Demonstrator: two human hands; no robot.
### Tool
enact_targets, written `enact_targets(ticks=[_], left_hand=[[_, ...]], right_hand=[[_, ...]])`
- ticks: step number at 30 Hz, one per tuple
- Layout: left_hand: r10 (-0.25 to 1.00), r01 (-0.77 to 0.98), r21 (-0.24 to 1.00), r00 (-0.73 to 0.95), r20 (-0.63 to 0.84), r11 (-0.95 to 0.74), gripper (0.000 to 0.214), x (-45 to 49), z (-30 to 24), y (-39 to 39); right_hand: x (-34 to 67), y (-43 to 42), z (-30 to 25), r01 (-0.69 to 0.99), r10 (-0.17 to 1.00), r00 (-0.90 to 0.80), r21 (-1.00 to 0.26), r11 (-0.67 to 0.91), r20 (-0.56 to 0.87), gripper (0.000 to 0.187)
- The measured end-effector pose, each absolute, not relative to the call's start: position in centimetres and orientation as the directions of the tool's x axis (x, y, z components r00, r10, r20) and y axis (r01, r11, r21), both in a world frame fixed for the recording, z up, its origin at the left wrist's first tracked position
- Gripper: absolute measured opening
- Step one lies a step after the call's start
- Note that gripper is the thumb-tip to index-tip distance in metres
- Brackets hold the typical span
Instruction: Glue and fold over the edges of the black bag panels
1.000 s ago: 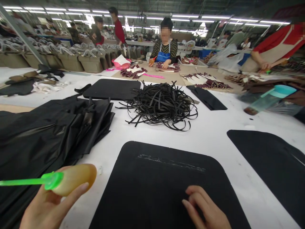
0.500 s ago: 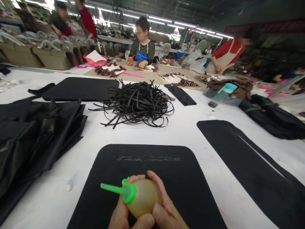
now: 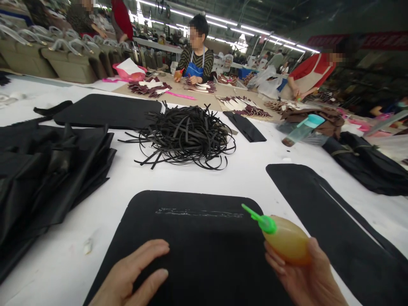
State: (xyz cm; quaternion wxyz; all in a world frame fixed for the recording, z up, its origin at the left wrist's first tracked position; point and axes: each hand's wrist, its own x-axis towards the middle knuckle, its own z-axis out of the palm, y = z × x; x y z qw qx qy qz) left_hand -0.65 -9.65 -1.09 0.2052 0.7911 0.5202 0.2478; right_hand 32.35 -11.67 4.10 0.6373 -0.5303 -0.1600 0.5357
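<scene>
My right hand (image 3: 302, 272) grips a squeeze bottle (image 3: 287, 240) of amber glue, its green nozzle pointing up and to the left. The bottle is tilted above the right edge of a black panel (image 3: 197, 250) with rounded corners. Near the panel's far edge runs a thin, shiny line of glue (image 3: 199, 213). My left hand (image 3: 137, 272) is over the panel's left side, thumb and fingers apart and nothing between them. Whether it touches the panel I cannot tell.
A heap of black strips (image 3: 191, 136) lies beyond the panel. Black folded material (image 3: 47, 174) is piled at left, and another black panel (image 3: 328, 221) lies at right. A water bottle (image 3: 302, 129) lies tilted at back right. Co-workers (image 3: 196, 55) work across the table.
Both hands were round the glue bottle over the panel. My left hand has let go and moved left; my right hand has carried the bottle to the right.
</scene>
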Motion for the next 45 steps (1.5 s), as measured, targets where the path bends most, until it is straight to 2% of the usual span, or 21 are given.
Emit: enact_targets(ticks=[3,6,8,11,13,16,20,24,29,32,34,39,45], left_hand=[[0.885,0.82,0.365,0.332,0.326,-0.442,0.031,-2.2,-0.6,-7.9],[0.836,0.879,0.122,0.385,0.392,-0.462,0.036,-2.2,0.0,-6.7],[0.83,0.885,0.036,0.42,0.368,-0.464,0.036,-2.0,-0.1,-6.4],[0.829,0.876,-0.016,0.462,0.315,-0.482,0.033,-1.7,-1.1,-6.4],[0.834,0.875,-0.033,0.472,0.286,-0.484,0.032,-1.6,-2.0,-6.6],[0.845,0.878,-0.038,0.47,0.254,-0.477,0.038,-1.8,-3.1,-7.0],[0.846,0.886,-0.059,0.457,0.274,-0.46,0.051,-1.9,-3.4,-7.3],[0.852,0.898,-0.051,0.432,0.295,-0.437,0.054,-1.7,-3.3,-7.4],[0.886,0.912,-0.007,0.401,0.233,-0.411,0.059,-1.2,-3.5,-7.4],[0.909,0.924,0.011,0.375,0.181,-0.383,0.062,-1.1,-3.5,-7.3],[0.921,0.931,0.024,0.356,0.158,-0.364,0.063,-1.1,-3.6,-7.1],[0.937,0.942,0.058,0.322,0.135,-0.332,0.058,-1.2,-3.6,-6.7],[0.947,0.944,0.12,0.292,0.134,-0.308,0.058,-1.2,-3.7,-6.6]], right_hand=[[33.4,-11.6,4.5,-0.4,0.823,0.454,-0.904,-0.154,-0.341,0.058],[33.7,-11.8,3.8,-0.152,0.828,0.483,-0.958,-0.242,-0.286,0.067],[33.5,-11.9,3.0,0.044,0.858,0.45,-0.953,-0.3,-0.249,0.07],[32.1,-11.5,2.4,0.296,0.897,0.393,-0.896,-0.331,-0.202,0.066],[30.6,-10.9,2.8,0.4,0.909,0.379,-0.856,-0.328,-0.172,0.062],[28.1,-9.9,4.1,0.463,0.906,0.393,-0.818,-0.343,-0.157,0.06],[25.8,-8.9,5.7,0.462,0.874,0.444,-0.787,-0.41,-0.195,0.061],[25.4,-8.4,6.0,0.452,0.864,0.448,-0.776,-0.44,-0.23,0.062],[25.6,-8.1,5.0,0.404,0.881,0.383,-0.807,-0.43,-0.278,0.068],[25.5,-7.9,4.2,0.43,0.913,0.299,-0.815,-0.387,-0.276,0.071],[25.4,-7.7,3.6,0.509,0.935,0.258,-0.789,-0.344,-0.241,0.069],[24.4,-6.8,2.8,0.698,0.982,0.171,-0.693,-0.178,-0.08,0.064],[22.4,-5.7,3.1,0.792,0.996,0.037,-0.61,0.02,0.08,0.055]])
